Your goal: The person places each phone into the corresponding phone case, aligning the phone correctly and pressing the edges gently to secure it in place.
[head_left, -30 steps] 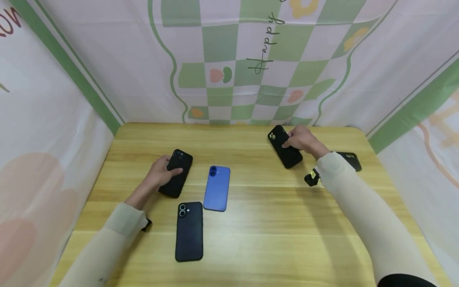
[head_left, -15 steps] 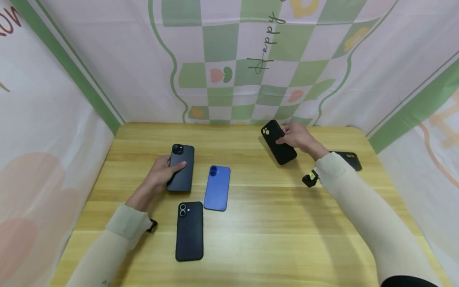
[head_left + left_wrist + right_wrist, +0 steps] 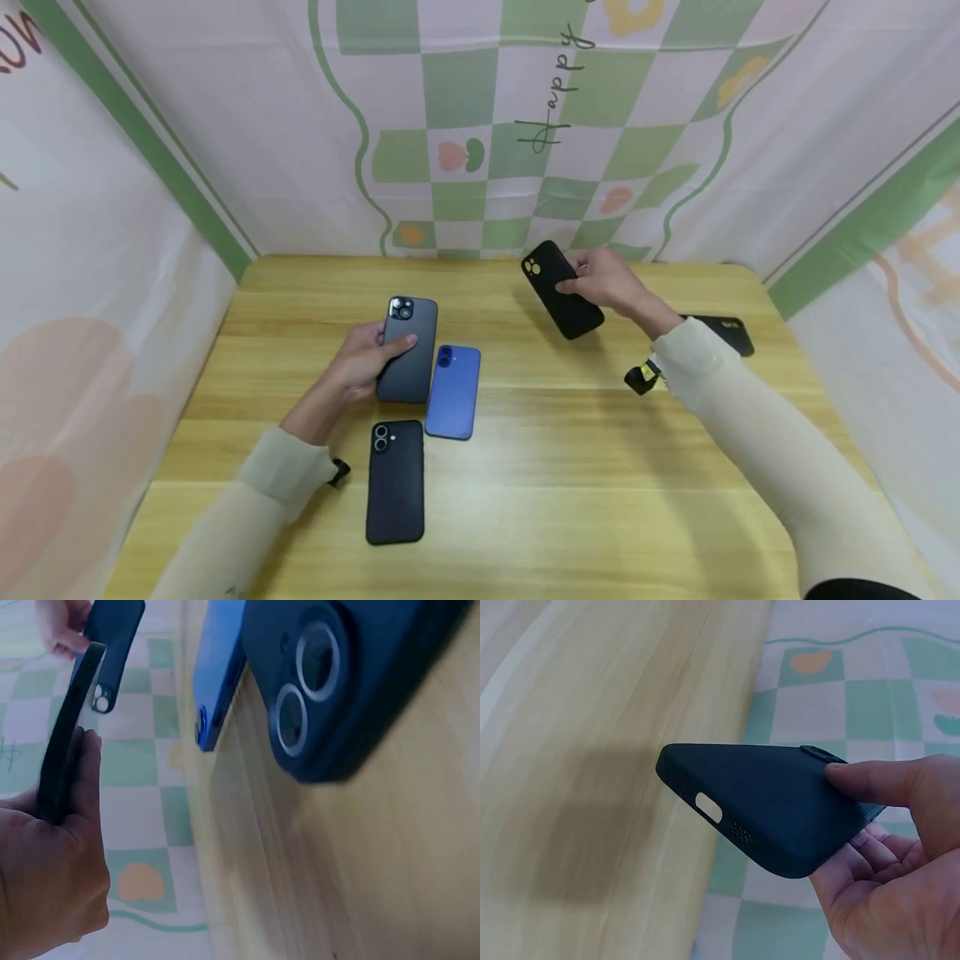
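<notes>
My left hand (image 3: 360, 362) grips a dark grey phone (image 3: 412, 367) by its left side, thumb across the back with the camera lenses at the top. The wrist view catches that phone edge-on (image 3: 64, 742). My right hand (image 3: 606, 283) pinches a black phone case (image 3: 566, 304), thumb on its back and fingers underneath. Light shows through the case's camera holes. Seen from the right wrist, the case (image 3: 757, 802) is held above the table, its charging-port cutout facing the camera. A blue phone (image 3: 453, 392) lies right beside the grey one.
A black-cased phone (image 3: 395, 483) lies toward the front of the wooden table (image 3: 570, 483). Another black case (image 3: 727, 333) lies at the right, partly hidden by the right sleeve. A checkered curtain (image 3: 517, 167) hangs behind the table's back edge.
My left hand has lifted the grey phone, turned it more upright and moved right, near the blue phone. My right hand has carried the case left and slightly up.
</notes>
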{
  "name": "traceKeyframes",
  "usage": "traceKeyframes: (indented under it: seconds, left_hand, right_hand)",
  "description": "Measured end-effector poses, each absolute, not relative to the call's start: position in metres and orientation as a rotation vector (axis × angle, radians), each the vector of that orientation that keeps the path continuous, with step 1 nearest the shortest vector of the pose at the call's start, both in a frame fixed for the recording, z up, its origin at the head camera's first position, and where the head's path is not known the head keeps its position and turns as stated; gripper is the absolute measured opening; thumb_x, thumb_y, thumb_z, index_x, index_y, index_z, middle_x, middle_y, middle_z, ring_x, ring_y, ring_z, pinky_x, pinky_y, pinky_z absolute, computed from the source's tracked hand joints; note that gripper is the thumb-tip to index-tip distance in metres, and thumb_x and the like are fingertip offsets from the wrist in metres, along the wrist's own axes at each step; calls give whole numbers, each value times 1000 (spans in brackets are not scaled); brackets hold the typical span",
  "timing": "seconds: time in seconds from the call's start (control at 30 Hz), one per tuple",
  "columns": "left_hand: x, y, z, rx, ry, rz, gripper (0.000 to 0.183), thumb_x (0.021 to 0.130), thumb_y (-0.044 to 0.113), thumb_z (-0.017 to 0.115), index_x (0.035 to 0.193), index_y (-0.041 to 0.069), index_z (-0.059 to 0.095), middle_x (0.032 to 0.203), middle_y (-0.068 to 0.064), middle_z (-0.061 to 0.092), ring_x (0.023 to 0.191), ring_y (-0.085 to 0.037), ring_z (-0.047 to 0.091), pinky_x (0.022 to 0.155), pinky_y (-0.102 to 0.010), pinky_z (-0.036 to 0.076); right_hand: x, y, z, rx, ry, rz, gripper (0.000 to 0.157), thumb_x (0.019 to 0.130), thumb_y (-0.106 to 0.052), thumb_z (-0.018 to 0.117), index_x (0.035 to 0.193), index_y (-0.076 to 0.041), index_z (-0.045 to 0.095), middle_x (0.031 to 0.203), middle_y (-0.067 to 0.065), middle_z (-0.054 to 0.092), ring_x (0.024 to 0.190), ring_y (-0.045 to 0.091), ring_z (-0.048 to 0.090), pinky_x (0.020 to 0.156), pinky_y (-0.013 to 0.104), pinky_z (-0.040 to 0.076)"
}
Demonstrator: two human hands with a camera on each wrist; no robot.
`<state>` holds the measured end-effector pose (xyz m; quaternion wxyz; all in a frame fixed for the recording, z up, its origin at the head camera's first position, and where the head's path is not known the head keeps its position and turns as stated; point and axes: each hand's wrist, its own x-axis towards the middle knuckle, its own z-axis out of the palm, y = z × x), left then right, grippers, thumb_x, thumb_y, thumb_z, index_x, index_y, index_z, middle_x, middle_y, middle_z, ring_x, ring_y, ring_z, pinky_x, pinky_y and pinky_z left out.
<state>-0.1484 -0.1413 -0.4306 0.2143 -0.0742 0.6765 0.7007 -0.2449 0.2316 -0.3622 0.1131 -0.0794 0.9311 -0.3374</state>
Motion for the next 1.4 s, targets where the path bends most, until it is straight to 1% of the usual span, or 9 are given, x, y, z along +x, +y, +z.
traceKeyframes:
  seconds: [0.2,0.43,0.47,0.57,0.67,0.8,1.0,1.17,1.4]
  left_hand:
    - [-150,-129,-431,-232,1793,2005,45,112,17,56,151,-4,50,144,-21,61,132,-32,62,108,-42,55]
    - [-151,-114,-430,-269,1740,2057,46,113,16,53,153,-4,46,149,-20,57,140,-31,54,119,-45,45]
    - [-151,-112,-430,-282,1731,2062,46,113,17,54,153,-4,46,150,-19,56,142,-30,52,121,-45,43]
    - [-151,-106,-429,-301,1695,2082,46,112,18,55,154,-2,47,153,-17,53,146,-29,48,124,-47,37]
    - [-150,-101,-427,-308,1675,2092,45,112,18,55,152,-1,49,152,-16,55,145,-28,49,124,-47,38]
    - [-149,-94,-425,-307,1657,2084,44,112,19,57,151,1,51,150,-13,57,142,-26,52,121,-46,42]
    - [-148,-86,-420,-269,1630,2061,42,112,20,57,149,2,53,146,-12,61,137,-24,57,117,-42,47]
    - [-148,-83,-418,-237,1622,2059,37,113,19,54,146,1,56,143,-12,61,133,-20,57,116,-39,48]
    - [-149,-81,-418,-233,1549,2093,43,113,29,52,145,0,56,142,-11,62,131,-18,60,109,-33,53]
  right_hand:
    - [-240,220,-352,-235,2662,-1098,53,98,-20,78,69,-13,34,59,-6,21,55,12,19,58,28,28]
    - [-230,196,-335,-194,2520,-1266,46,98,-19,79,77,-10,39,58,-8,24,54,9,21,53,26,22]
    - [-228,192,-333,-192,2496,-1291,43,98,-18,78,79,-9,41,58,-8,25,54,9,23,52,25,23]
    - [-225,180,-331,-169,2376,-1424,30,98,-10,77,86,-4,50,57,-8,31,54,7,37,53,18,42]
    - [-222,167,-330,-142,2261,-1549,18,98,-3,75,98,3,58,57,-7,44,62,6,59,68,22,62]
    - [-222,155,-334,-139,2196,-1641,14,98,-1,74,104,6,63,62,-4,59,74,11,73,75,31,66]
    - [-224,147,-341,-107,2130,-1728,15,98,0,74,107,8,66,69,1,71,75,14,76,75,33,66]
    - [-224,142,-346,-81,2006,-1829,12,99,4,71,108,9,66,79,3,77,79,17,78,77,34,66]
    - [-223,133,-353,-27,1931,-1933,8,99,6,69,106,8,66,85,4,79,85,18,79,79,34,66]
